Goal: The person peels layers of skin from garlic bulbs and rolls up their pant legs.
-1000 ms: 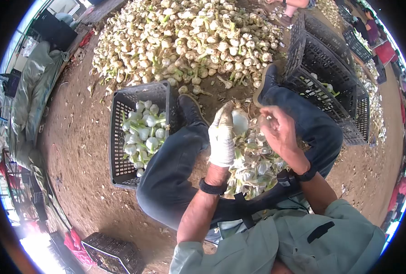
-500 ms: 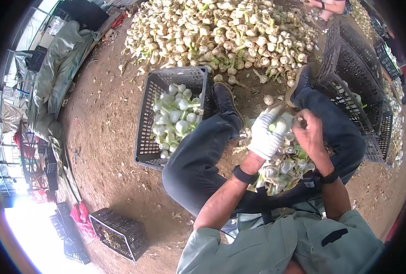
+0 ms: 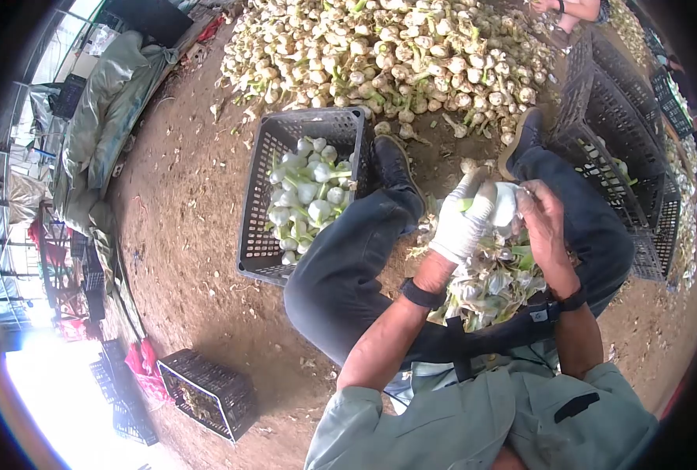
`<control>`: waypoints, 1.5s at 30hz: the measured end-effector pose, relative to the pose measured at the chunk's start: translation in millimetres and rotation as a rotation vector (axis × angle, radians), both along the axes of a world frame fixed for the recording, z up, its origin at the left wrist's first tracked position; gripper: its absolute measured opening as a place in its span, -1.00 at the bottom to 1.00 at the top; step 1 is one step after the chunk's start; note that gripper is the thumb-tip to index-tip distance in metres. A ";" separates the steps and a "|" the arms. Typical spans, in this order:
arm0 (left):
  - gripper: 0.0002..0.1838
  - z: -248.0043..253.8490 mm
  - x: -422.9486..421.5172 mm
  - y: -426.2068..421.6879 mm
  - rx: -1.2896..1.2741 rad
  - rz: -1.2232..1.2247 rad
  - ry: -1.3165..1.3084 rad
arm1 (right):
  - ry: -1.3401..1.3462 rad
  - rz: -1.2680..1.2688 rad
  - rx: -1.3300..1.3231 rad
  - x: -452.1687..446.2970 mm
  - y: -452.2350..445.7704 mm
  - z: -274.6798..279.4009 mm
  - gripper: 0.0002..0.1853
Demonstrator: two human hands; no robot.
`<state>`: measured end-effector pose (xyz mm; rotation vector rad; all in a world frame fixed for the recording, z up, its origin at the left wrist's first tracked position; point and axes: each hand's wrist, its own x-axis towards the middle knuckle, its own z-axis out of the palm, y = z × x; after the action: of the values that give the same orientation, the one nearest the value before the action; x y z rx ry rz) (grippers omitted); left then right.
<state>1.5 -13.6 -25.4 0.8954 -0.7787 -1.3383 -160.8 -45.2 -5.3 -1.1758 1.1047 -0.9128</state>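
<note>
A white glove covers my left hand (image 3: 464, 223), which is closed around a pale garlic bulb (image 3: 505, 205); a bit of its green stem shows between the gloved fingers. My bare right hand (image 3: 543, 219) pinches at the bulb's right side, and its fingertips are partly hidden. Under both hands, between my legs, lies a heap of peeled-off garlic skins and leaves (image 3: 485, 286). To the left, a black plastic crate (image 3: 260, 262) contains several clean white garlic bulbs (image 3: 307, 192) with green stems.
A large pile of untrimmed garlic (image 3: 395, 59) spreads beyond my feet. Stacked black crates (image 3: 607, 133) stand at my right. Another crate (image 3: 207, 392) lies on the dirt floor at lower left. Another person's arm (image 3: 579, 9) shows at the top right.
My right hand has moved in against the bulb, having been slightly apart from it. The bulb now shows more to the right of the glove. The view has shifted slightly.
</note>
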 end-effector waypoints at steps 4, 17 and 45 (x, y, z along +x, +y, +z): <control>-0.41 -18.5 -2.9 -0.5 0.206 0.058 -0.248 | 0.104 -0.029 -0.293 1.7 2.2 4.4 -0.88; -0.50 9.8 8.4 -3.8 0.040 0.053 0.104 | 0.341 0.117 -0.218 -25.5 0.2 -33.0 -0.68; -0.58 12.8 -5.0 -12.9 0.491 -0.094 -0.074 | 1.145 0.599 -0.259 33.4 -163.3 -256.4 -0.46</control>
<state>-3.4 -26.5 -12.7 1.3120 -0.5587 -1.6216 -127.4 -208.5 -261.7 -2.1984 1.3680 0.1844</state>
